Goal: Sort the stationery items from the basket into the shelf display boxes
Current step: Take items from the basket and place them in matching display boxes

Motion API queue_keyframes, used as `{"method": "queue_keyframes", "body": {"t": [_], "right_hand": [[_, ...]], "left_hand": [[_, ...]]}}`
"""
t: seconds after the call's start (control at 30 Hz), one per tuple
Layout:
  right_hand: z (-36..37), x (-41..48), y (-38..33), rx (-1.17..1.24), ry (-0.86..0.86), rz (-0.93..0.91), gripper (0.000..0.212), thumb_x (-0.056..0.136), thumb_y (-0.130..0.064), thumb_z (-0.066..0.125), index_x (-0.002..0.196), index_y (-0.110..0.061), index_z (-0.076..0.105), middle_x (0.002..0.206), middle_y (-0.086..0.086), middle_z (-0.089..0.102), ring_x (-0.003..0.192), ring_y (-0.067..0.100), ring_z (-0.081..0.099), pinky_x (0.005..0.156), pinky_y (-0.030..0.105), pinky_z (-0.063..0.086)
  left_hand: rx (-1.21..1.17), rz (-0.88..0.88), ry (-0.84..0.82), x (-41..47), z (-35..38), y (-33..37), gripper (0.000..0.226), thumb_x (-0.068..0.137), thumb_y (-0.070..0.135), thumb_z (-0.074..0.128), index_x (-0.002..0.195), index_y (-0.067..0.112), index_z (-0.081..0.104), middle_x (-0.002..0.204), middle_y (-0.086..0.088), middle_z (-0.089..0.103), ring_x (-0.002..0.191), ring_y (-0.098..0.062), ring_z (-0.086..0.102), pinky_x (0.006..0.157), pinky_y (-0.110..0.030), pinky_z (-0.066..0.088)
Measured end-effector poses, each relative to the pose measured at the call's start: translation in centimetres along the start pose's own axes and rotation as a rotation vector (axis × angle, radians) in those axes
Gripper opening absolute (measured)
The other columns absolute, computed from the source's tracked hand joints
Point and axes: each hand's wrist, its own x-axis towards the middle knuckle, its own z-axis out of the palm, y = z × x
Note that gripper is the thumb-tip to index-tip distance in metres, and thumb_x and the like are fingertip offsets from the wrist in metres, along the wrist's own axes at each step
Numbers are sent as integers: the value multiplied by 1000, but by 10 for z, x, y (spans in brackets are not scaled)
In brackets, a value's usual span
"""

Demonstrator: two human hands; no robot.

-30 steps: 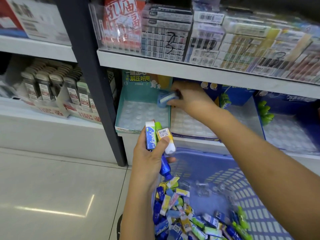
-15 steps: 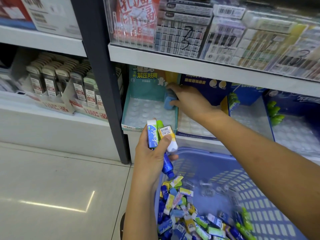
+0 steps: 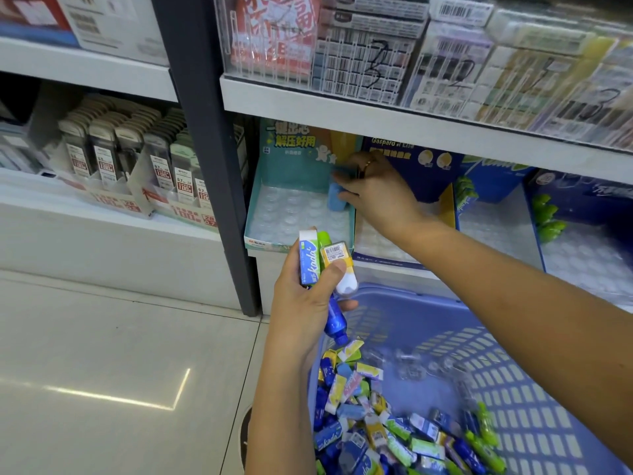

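Note:
My right hand (image 3: 376, 193) reaches under the shelf and holds a small light-blue eraser (image 3: 335, 201) at the back right corner of the teal display box (image 3: 270, 207), down on its clear dimpled tray. My left hand (image 3: 308, 303) hovers in front of that box and grips a bunch of stationery (image 3: 323, 258): a blue-and-white eraser, a green one, a yellow-and-white one with a barcode, and a dark blue bottle-shaped item pointing down. Below lies the lavender basket (image 3: 513, 371), with several mixed erasers piled at its near side.
Right of the teal box stand a dark blue display box (image 3: 411, 166) and two more blue boxes (image 3: 496, 186), with green items (image 3: 548, 217) at their back edges. A dark shelf upright (image 3: 209, 166) runs left of the teal box. Packaged goods fill the upper shelf; pale floor tiles lie left.
My right hand has lowered the light-blue eraser from above the teal box's right wall down into its back right corner. The left hand has kept its bunch in place.

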Motion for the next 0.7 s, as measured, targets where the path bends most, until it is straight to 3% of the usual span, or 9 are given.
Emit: {"method": "queue_keyframes", "body": {"t": [0.07, 0.13, 0.5, 0.6, 0.7], "right_hand": [[6, -12, 2, -277, 33, -63, 37, 95, -28, 50, 131, -21, 53, 143, 6, 40, 125, 32, 36, 92, 40, 34], [10, -22, 2, -375, 25, -66, 43, 96, -29, 46, 138, -26, 42, 151, 3, 29, 126, 34, 31, 92, 43, 33], [14, -16, 2, -422, -95, -92, 58, 97, -11, 41, 148, -26, 20, 157, -5, 17, 130, 30, 32, 94, 41, 37], [2, -9, -4, -442, -206, -73, 59, 97, -12, 39, 148, -32, 17, 159, -5, 11, 133, 31, 27, 100, 42, 34], [-14, -23, -14, -205, -148, -3, 55, 98, -21, 42, 147, -35, 22, 157, 4, 16, 130, 32, 30, 104, 41, 33]], "left_hand": [[-10, -13, -3, -1, 0, 0, 30, 90, 14, 62, 116, 29, 58, 89, 12, 72, 68, -12, 69, 53, -23, 54], [-29, -24, -2, -2, 1, 0, 29, 90, 14, 62, 115, 30, 59, 89, 11, 73, 67, -12, 68, 53, -24, 54], [-55, -24, -28, -8, 7, 2, 29, 91, 10, 60, 107, 34, 59, 84, 11, 72, 68, -10, 67, 51, -23, 53], [-29, -13, -22, -11, 8, 4, 30, 90, 10, 61, 109, 35, 59, 86, 12, 73, 69, -10, 68, 52, -24, 53], [6, 14, -22, -16, 11, 1, 32, 90, 8, 62, 113, 31, 58, 85, 11, 72, 67, -8, 67, 51, -23, 53]]}}
